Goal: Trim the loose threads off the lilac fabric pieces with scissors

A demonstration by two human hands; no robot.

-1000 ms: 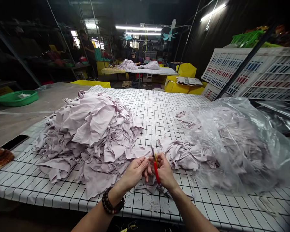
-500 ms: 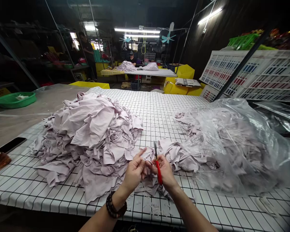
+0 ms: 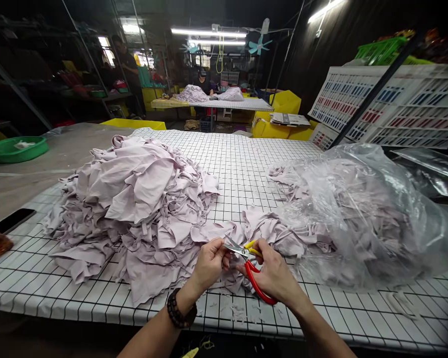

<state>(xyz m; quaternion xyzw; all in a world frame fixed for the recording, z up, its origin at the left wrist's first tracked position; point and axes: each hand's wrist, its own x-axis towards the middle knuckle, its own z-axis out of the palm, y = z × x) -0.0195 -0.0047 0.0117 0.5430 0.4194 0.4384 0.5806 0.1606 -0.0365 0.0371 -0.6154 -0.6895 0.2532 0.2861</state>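
Observation:
My right hand (image 3: 274, 273) grips small red-handled scissors (image 3: 253, 271) near the table's front edge, blades pointing left toward my left hand (image 3: 211, 261). The left hand is closed in a pinch on a pale lilac fabric piece (image 3: 224, 273) lying under both hands. A beaded bracelet sits on the left wrist. A big heap of lilac fabric pieces (image 3: 134, 199) lies to the left. To the right, a clear plastic bag (image 3: 361, 219) holds more lilac fabric, some spilling out toward my hands.
The table has a white cloth with a black grid (image 3: 246, 164). Small fabric trimmings (image 3: 238, 313) litter the front edge. A phone (image 3: 11, 221) and a green basin (image 3: 13, 149) lie at left. Colour sample boards (image 3: 388, 109) stand right. People work at a far table.
The scissors have tipped from upright to pointing left, blades at the left fingers. My right hand moved slightly right and down. My left index finger, raised half a second ago, has closed again.

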